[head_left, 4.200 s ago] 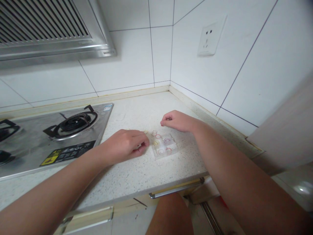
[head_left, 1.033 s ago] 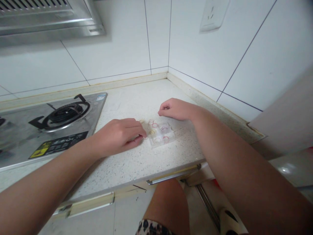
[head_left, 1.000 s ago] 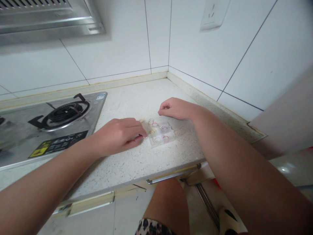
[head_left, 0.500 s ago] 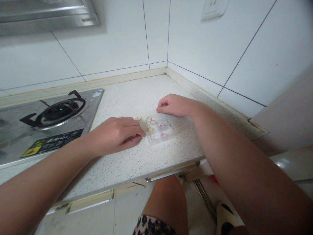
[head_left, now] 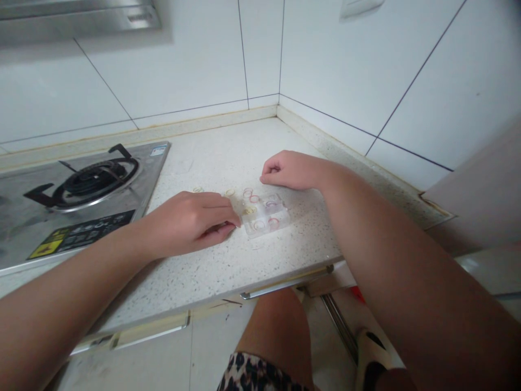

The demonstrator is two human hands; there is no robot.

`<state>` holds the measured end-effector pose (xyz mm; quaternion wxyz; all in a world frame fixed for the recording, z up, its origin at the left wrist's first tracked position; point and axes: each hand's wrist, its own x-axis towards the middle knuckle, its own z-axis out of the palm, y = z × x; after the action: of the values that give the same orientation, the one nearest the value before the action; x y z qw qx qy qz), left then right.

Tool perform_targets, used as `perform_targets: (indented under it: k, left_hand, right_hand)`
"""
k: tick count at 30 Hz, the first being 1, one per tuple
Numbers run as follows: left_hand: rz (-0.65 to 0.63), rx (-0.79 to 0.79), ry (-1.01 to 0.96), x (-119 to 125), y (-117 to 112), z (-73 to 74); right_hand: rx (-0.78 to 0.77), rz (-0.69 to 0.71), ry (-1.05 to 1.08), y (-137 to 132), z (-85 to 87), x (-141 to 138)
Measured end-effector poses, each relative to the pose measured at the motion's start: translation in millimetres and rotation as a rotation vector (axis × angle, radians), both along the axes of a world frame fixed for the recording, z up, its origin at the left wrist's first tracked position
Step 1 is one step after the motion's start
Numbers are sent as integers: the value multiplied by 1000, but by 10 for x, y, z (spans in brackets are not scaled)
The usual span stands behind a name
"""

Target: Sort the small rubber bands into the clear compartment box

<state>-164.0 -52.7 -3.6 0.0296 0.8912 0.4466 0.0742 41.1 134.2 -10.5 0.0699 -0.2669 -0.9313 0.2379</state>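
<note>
Beside the left edge of a clear plastic box with compartments [head_left: 266, 229], my left hand [head_left: 207, 221] is closed in a pinch. A pale bit of what looks like a thin rubber band shows at its fingertips. Thin coloured rubber bands lie in the box: a yellow one [head_left: 249, 210], a purple one [head_left: 271, 204], a red one [head_left: 273, 222] and a pale one [head_left: 259, 225]. My right hand [head_left: 287, 171] rests on the counter behind the box, fingers curled in and nothing visible in them. Pinkish-red bands [head_left: 254, 199] are at the box's back edge.
The speckled counter [head_left: 195, 277] carries a yellowish band [head_left: 230, 193] and a greenish band [head_left: 198, 190] behind my left hand. A gas hob [head_left: 93, 179] is at the left. White tiled walls [head_left: 207, 60] meet in the corner behind. Drawer handles [head_left: 288, 282] run below the front edge.
The view has shifted slightly, so the hob and wall sit a little higher in the picture. Both hands keep nearly the same place and pose by the box.
</note>
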Motion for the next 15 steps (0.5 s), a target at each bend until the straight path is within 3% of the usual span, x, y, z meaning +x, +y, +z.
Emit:
perform_targets:
  k: [15]
  left_hand:
    - [0, -5, -9, 15, -3, 16]
  right_hand:
    - [-16, -12, -37, -6, 20, -5]
